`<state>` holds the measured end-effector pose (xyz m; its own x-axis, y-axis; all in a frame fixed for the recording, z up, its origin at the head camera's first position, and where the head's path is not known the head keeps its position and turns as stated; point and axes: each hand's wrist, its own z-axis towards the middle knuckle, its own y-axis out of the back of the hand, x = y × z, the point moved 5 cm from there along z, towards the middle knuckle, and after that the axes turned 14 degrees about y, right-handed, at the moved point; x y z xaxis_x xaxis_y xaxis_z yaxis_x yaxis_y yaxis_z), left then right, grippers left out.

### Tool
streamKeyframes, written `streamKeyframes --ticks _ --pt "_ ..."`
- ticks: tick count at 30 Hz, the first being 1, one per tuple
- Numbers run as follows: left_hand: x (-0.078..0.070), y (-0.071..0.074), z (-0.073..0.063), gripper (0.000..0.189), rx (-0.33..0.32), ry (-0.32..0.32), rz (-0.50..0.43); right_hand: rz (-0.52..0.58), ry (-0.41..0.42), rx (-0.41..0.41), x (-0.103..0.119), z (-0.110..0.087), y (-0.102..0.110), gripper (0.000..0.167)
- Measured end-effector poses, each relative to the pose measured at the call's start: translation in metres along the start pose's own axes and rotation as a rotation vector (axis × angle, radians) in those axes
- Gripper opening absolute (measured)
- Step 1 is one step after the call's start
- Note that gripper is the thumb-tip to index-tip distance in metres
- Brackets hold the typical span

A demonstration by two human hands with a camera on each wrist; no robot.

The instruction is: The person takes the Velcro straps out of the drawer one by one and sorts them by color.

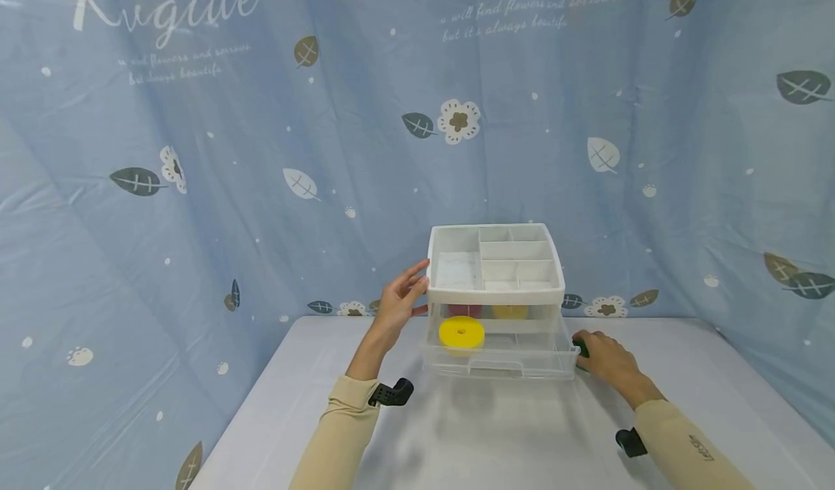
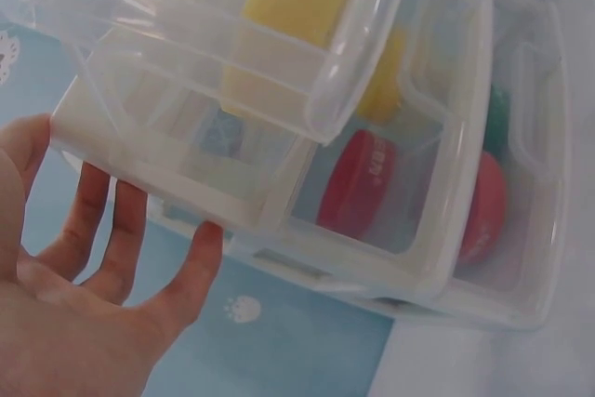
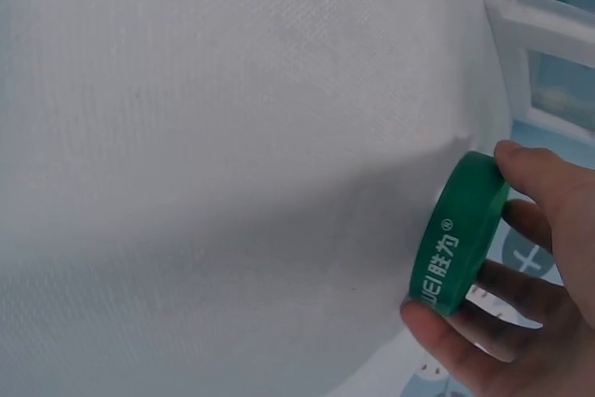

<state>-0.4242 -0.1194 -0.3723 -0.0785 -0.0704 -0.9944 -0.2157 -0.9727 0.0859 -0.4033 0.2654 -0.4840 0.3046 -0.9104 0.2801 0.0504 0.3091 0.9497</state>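
Observation:
A white drawer unit (image 1: 496, 296) with clear drawers stands on the table. Its lower clear drawer (image 1: 541, 365) is pulled forward, and a yellow roll of tape (image 1: 461, 333) shows in it. My left hand (image 1: 394, 305) touches the unit's left side with spread fingers; in the left wrist view the fingertips (image 2: 209, 239) lie along its white edge. My right hand (image 1: 607, 359) grips a green roll of tape (image 3: 460, 234) with white lettering, thumb on one edge and fingers on the other, just right of the drawer.
Red tape rolls (image 2: 358, 183) and another yellow roll (image 1: 509, 312) show through the clear drawers. On top of the unit is a white divided tray (image 1: 457, 269). A blue patterned curtain (image 1: 365, 149) hangs behind the white table (image 1: 287, 403).

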Motion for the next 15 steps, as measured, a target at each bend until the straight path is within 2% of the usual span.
streamKeyframes --ticks 15 --pt "-0.001 0.000 0.000 0.044 0.003 0.006 -0.003 0.004 0.044 0.082 0.002 0.001 0.011 0.051"
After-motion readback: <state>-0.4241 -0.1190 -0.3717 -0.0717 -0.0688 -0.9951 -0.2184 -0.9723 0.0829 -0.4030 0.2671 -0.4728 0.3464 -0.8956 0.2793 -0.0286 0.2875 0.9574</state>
